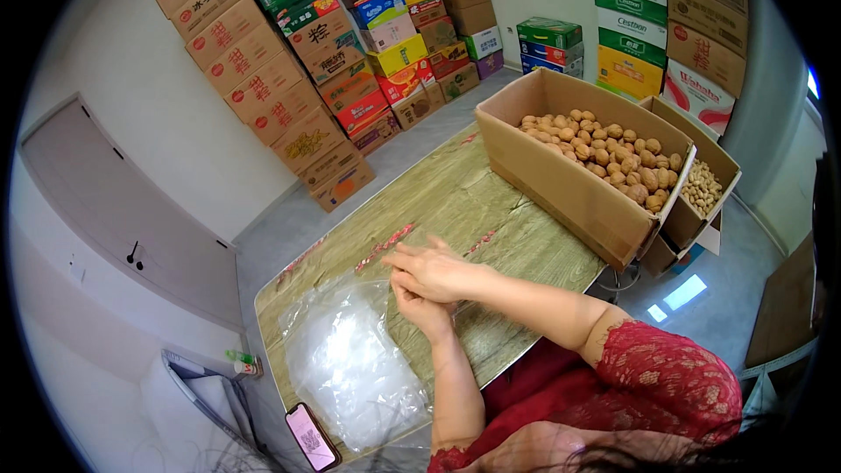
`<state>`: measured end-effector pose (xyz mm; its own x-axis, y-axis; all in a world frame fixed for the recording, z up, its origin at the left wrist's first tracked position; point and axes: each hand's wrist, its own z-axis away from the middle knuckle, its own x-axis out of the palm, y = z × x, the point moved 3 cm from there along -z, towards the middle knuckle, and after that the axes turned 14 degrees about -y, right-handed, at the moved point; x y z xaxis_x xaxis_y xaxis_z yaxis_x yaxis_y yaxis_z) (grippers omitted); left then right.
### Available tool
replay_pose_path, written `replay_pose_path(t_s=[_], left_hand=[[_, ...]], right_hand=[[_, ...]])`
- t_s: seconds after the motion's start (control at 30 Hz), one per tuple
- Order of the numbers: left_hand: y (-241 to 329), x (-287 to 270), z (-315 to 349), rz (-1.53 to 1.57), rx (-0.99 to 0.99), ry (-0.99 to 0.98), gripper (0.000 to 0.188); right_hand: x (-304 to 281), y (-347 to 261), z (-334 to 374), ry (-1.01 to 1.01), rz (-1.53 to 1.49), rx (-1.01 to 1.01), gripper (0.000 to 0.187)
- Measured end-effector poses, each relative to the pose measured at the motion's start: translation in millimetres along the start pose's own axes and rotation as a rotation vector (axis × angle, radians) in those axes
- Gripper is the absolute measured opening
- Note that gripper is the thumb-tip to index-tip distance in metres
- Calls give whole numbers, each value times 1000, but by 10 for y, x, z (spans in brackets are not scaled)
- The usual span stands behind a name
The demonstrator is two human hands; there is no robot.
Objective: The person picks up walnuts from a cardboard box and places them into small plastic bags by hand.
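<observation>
My right hand (435, 271) lies across the top of my left hand (419, 308) above the middle of the table. The fingers of the right hand stretch out to the left and look slightly blurred. Beneath it, most of the left hand's fingers are hidden, and I cannot make out anything between the two palms. Just left of my hands, a stack of clear plastic bags (346, 359) is spread over the near left part of the wood-patterned table (517, 250), its edges crumpled and shiny.
An open carton (561, 184) of walnuts (613, 153) stands at the table's far right. Beside it is a lower box of peanuts (701, 188). A phone (313, 438) lies at the near left edge. Stacked cartons (263, 79) line the back wall; a door (131, 201) is at left.
</observation>
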<state>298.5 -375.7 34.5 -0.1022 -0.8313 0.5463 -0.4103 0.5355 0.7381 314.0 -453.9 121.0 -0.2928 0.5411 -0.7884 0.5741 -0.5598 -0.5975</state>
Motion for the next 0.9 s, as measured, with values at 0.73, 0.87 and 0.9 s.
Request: replay_pose_path(t_s=[0.73, 0.87, 0.9], left_hand=[[417, 344, 87, -296, 156, -18, 60], [354, 289, 115, -275, 137, 9, 61], [359, 282, 112, -234, 128, 24, 61]], right_hand=[[-464, 208, 495, 243, -215, -49, 19], [-476, 146, 756, 22, -326, -84, 25], [-465, 157, 779, -18, -328, -141, 24]])
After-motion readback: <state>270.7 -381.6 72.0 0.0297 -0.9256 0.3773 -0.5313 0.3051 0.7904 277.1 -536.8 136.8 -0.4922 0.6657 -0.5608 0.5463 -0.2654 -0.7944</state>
